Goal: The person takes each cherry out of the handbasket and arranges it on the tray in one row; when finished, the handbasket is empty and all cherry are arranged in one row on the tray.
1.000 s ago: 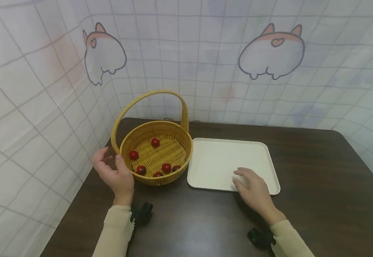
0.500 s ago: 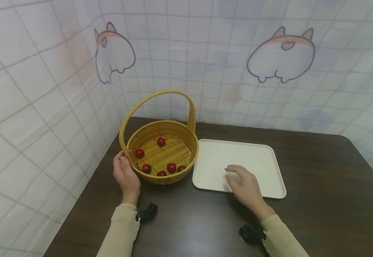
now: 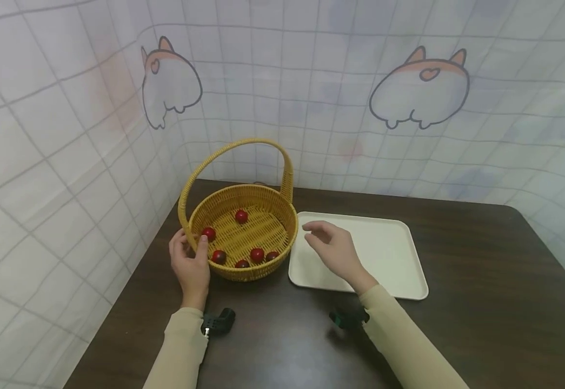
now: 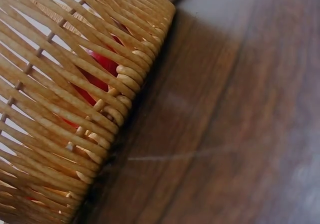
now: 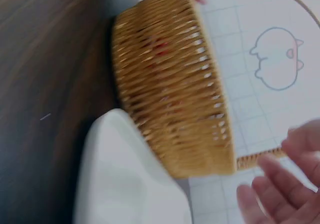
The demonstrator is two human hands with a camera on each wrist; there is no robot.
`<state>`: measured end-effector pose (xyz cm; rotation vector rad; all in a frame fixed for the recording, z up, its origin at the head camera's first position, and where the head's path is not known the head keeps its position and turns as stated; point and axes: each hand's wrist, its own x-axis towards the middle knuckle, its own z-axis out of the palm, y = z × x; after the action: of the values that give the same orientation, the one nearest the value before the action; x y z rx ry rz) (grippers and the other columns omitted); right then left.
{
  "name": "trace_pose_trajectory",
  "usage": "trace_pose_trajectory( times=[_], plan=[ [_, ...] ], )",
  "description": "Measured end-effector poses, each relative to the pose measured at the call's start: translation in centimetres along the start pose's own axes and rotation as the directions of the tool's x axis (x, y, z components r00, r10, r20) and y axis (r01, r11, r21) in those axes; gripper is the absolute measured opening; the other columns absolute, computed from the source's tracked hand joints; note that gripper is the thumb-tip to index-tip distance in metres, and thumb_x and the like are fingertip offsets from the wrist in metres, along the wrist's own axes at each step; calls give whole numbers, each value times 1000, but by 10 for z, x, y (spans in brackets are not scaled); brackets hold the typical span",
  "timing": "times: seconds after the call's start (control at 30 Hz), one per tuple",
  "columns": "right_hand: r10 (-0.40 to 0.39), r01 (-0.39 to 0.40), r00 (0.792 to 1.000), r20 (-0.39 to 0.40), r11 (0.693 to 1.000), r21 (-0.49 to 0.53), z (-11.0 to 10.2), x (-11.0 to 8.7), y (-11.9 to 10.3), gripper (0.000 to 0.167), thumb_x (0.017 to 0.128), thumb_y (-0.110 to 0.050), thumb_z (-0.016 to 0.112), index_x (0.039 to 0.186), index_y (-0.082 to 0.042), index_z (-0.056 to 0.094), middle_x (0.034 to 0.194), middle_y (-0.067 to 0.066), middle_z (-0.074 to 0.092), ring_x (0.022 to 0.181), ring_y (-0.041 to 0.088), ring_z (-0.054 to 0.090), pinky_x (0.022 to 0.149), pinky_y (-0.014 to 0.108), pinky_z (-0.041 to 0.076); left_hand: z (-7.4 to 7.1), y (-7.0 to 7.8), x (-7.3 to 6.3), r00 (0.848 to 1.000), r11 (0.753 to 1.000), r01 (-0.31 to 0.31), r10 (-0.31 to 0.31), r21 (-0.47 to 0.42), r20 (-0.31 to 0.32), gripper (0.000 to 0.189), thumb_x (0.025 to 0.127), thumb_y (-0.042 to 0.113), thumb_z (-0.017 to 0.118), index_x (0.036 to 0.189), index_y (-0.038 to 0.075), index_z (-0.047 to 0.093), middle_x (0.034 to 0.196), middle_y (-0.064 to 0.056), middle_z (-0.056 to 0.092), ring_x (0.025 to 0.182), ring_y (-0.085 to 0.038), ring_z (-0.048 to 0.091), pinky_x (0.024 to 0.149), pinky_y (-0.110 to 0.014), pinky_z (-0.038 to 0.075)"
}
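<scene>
My left hand (image 3: 192, 273) holds the left side of a yellow wicker basket (image 3: 270, 224), thumb over the rim and fingers outside near the foot of its tall arched handle (image 3: 214, 156). Several small, round, dark-red fruits (image 3: 241, 216) lie spread on the basket floor. Through the weave in the left wrist view, red fruit (image 4: 102, 62) shows. My right hand (image 3: 336, 251) hovers over the left part of a white tray (image 3: 384, 254), to the right of the basket, fingers loosely bent with nothing in them. In the right wrist view its fingers (image 5: 280, 184) are apart from the basket wall (image 5: 175, 94).
The tray sits close against the basket's right side on a dark wooden table (image 3: 486, 281). A white gridded cloth (image 3: 331, 124) with cartoon animals hangs behind and on the left. Black wrist cameras (image 3: 220, 322) are strapped to both sleeves.
My left hand has moved in from beside the basket to its rim, its thumb now over the edge. My right hand has moved left and farther forward over the tray, toward the basket.
</scene>
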<state>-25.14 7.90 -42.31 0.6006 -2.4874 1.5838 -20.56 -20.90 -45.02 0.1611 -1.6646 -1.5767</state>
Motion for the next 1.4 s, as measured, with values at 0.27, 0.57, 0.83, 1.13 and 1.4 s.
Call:
trace_pose_trajectory(
  times=[0.27,0.57,0.83,1.13,1.4],
  plan=[
    [-55,47,987,152,997,56,29,35,-24,25,93,-20,67,115,-9,69,113,6,69,101,18,66,88,36,52,-4,-2,4,1000,1000,18,-18,22,1,23,91,4,65,99,-15,54,131,-23,46,120,-42,48,96,-30,40],
    [15,18,955,295,994,-110,57,60,-25,26,92,-20,67,117,-13,69,113,2,70,96,15,65,83,34,53,0,-15,1,1000,999,-3,4,51,-16,18,90,3,66,96,-11,56,129,-21,48,120,-35,49,97,-30,39],
    [38,95,880,474,963,-254,75,67,-29,29,91,-17,66,119,-11,68,112,4,70,85,14,64,65,26,53,-3,-42,6,1000,997,-4,5,76,-18,13,91,6,66,94,-2,55,132,-7,45,120,-29,50,100,-40,39],
    [136,168,733,666,913,-371,81,80,-33,30,83,-8,74,112,-11,71,103,0,70,96,14,63,83,31,51,-5,-41,8,999,995,-19,23,103,-39,14,90,7,67,93,-2,56,130,-9,47,119,-21,48,100,-44,38],
    [169,139,679,714,926,-352,86,82,-30,32,81,-5,75,111,-16,73,101,-3,71,99,13,64,85,32,51,-2,-8,1,999,994,-30,32,110,-20,15,90,-1,64,94,-11,54,129,-23,45,117,-26,48,97,-37,39]
  ],
)
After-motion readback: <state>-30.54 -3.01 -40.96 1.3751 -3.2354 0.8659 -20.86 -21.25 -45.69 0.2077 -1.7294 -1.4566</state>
